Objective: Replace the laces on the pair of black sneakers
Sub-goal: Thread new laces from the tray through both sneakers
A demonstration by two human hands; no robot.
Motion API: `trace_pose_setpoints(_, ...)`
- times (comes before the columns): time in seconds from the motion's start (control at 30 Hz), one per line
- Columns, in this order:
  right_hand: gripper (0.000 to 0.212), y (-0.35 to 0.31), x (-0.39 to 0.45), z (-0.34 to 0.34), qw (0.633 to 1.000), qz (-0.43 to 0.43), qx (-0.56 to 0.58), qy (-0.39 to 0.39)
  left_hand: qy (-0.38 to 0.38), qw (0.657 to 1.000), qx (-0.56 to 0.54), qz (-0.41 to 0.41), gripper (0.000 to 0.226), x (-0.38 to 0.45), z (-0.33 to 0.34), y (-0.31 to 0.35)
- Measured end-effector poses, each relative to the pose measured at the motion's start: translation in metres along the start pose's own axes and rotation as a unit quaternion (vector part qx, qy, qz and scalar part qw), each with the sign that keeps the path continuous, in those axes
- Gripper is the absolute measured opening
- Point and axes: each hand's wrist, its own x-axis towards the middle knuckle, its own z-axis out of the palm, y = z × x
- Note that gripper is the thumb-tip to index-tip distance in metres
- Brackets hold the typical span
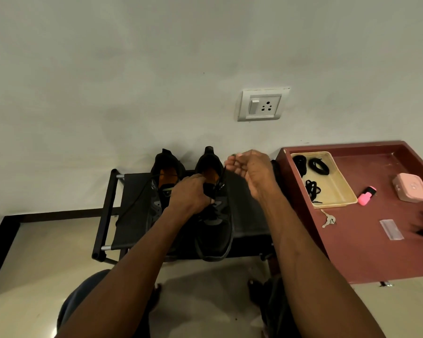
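Black sneakers (pixel 214 215) sit on the shoe rack (pixel 132 206); left hand (pixel 189 193) grips one's tongue, right hand (pixel 250 170) pinches its lace (pixel 223 172). Beige tray (pixel 347 191) holds coiled laces (pixel 318 165).

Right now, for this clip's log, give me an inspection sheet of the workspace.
Surface: black shoe rack on a pale floor.
Job's things: two black sneakers on the rack; lace bundles in the beige tray.
Clutter: pink highlighter, pink case, keys on the maroon table.
Hands: left hand holds the right-side sneaker; right hand pinches a lace.
Cables: nothing seen.
Surroundings: wall socket.
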Motion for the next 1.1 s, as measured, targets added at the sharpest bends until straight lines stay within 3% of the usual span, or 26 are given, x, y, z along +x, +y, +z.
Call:
trace_pose_setpoints(0.13,0.014,-0.043,-0.016,0.003,0.977,-0.099,0.184,-0.038,-0.006,1.0,-0.011,-0.01,0.058,-0.002,-0.003,0.003)
trace_pose_setpoints(0.23,0.014,-0.078,-0.031,0.006,0.945,-0.184,0.26,-0.077,-0.008,1.0,-0.017,-0.012,0.059,-0.004,-0.005,0.005)
trace_pose_setpoints(0.33,0.013,-0.093,-0.04,0.01,0.925,-0.251,0.271,-0.085,-0.012,0.999,-0.025,-0.019,0.061,-0.006,-0.007,0.008)
trace_pose_setpoints(0.4,0.014,-0.083,-0.037,0.016,0.933,-0.261,0.242,-0.044,-0.014,0.999,-0.03,-0.021,0.064,-0.007,-0.007,0.008)
trace_pose_setpoints(0.47,0.012,-0.059,-0.029,0.018,0.965,-0.23,0.12,0.044,-0.015,0.999,-0.032,-0.019,0.065,-0.007,-0.005,0.007)
trace_pose_setpoints(0.5,0.008,-0.044,-0.023,0.015,0.976,-0.199,-0.015,0.088,-0.017,0.999,-0.031,-0.018,0.064,-0.007,-0.005,0.006)
trace_pose_setpoints(0.53,0.011,-0.027,-0.017,0.01,0.964,-0.156,-0.188,0.108,-0.019,0.999,-0.032,-0.018,0.062,-0.006,-0.004,0.005)
trace_pose_setpoints(0.6,0.046,0.007,-0.006,0.0,0.863,-0.064,-0.5,0.043,-0.023,0.999,-0.034,-0.019,0.056,-0.005,-0.004,0.004)
trace_pose_setpoints(0.63,0.059,0.02,-0.002,-0.002,0.808,-0.046,-0.587,-0.005,-0.024,0.999,-0.034,-0.018,0.053,-0.004,-0.004,0.003)
trace_pose_setpoints(0.7,0.062,0.039,0.004,0.001,0.753,-0.038,-0.651,-0.083,-0.023,0.999,-0.043,-0.012,0.046,-0.003,-0.003,0.001)
trace_pose_setpoints(0.77,0.043,0.05,0.01,0.006,0.75,-0.017,-0.651,-0.11,-0.019,0.998,-0.052,-0.008,0.04,-0.003,-0.002,0.0)
trace_pose_setpoints(0.87,0.022,0.058,0.013,0.007,0.734,-0.01,-0.674,-0.081,-0.017,0.998,-0.062,-0.004,0.038,-0.003,-0.002,0.001)
trace_pose_setpoints(0.97,0.009,0.052,0.018,0.005,0.764,-0.014,-0.642,-0.059,-0.019,0.998,-0.064,-0.005,0.037,-0.003,-0.002,0.0)
trace_pose_setpoints(1.1,0.01,0.027,0.017,0.005,0.88,-0.035,-0.473,0.001,-0.013,0.998,-0.057,-0.014,0.049,-0.004,-0.002,0.002)
